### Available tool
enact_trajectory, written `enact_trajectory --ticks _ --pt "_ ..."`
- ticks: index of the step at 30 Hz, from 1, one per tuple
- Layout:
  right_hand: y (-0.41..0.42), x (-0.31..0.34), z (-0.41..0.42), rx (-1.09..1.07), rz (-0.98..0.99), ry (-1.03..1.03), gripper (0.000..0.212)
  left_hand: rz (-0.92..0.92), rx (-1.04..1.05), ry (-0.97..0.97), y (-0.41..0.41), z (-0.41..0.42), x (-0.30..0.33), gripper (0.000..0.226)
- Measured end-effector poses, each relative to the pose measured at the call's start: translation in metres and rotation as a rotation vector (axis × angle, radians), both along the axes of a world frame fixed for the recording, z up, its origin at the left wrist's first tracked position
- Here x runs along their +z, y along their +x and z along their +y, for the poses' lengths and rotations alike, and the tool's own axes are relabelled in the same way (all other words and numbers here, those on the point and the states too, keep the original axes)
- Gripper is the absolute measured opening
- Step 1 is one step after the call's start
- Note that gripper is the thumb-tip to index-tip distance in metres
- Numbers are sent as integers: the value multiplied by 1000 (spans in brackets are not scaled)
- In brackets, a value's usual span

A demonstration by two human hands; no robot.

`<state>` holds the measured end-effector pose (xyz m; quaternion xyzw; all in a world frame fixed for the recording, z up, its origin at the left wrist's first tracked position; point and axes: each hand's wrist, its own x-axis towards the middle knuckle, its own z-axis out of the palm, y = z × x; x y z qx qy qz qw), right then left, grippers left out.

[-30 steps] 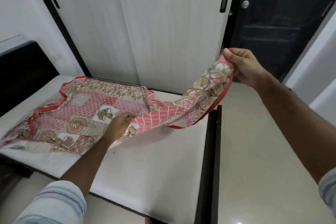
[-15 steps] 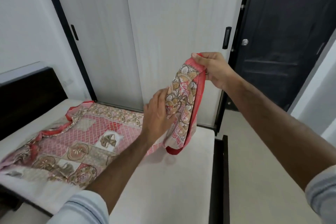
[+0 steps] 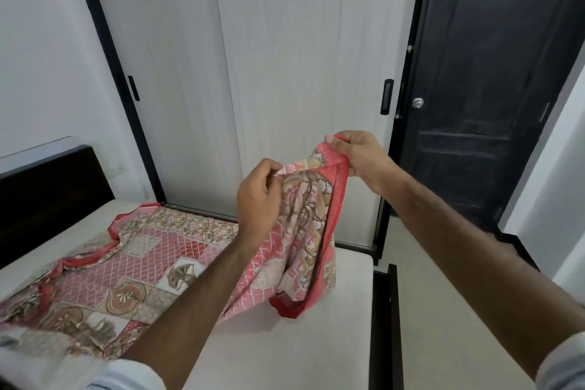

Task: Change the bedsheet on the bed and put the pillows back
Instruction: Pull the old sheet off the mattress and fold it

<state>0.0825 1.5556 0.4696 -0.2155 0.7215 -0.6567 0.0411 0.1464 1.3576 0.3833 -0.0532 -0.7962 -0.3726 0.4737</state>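
Observation:
A red and pink patterned bedsheet (image 3: 133,279) lies partly folded on the bare white mattress (image 3: 300,342). One end of the sheet is lifted in the air above the mattress. My right hand (image 3: 361,157) pinches the red-bordered top edge of that lifted end. My left hand (image 3: 259,196) grips the same edge a little lower and to the left, fingers curled into the cloth. The lifted cloth hangs down in folds between my hands to the mattress. No pillows are in view.
A dark headboard (image 3: 47,199) stands at the left. White sliding wardrobe doors (image 3: 253,73) rise right behind the bed. A black door (image 3: 493,89) is at the right. The bed's dark side rail (image 3: 384,326) borders a beige floor (image 3: 459,326).
My left hand has risen from the sheet on the mattress to the lifted edge near my right hand. The view has tilted upward.

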Motion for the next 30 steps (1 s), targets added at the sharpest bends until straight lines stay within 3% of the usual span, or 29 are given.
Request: enact_trajectory --ticks 2,5,7,10,13,15,17,22,26,30 --pt "3 -15 7 -16 71 131 20 -85 -132 202 0 3 1 12" --pt "15 -45 13 102 54 229 32 -169 -185 195 3 7 -1 27" --pt "25 -63 21 277 13 155 45 -221 -208 209 6 11 -3 30" --pt "31 -86 30 451 54 72 45 -277 -190 204 11 11 -7 31" --pt "32 -108 27 372 58 -4 51 -302 -178 265 17 12 -11 31" --pt "36 -117 18 273 34 -89 30 -307 -187 296 22 13 -14 32" --pt "38 -121 10 174 24 -144 16 -320 -183 262 27 13 -18 30" --pt "31 -114 -7 66 -188 -297 15 -331 -300 197 30 -10 -29 21" --pt "27 -80 -19 57 -75 -268 17 -348 -372 17 26 -25 -46 17" --pt "17 -39 -32 93 40 -278 15 -332 -240 -326 12 -45 -63 18"
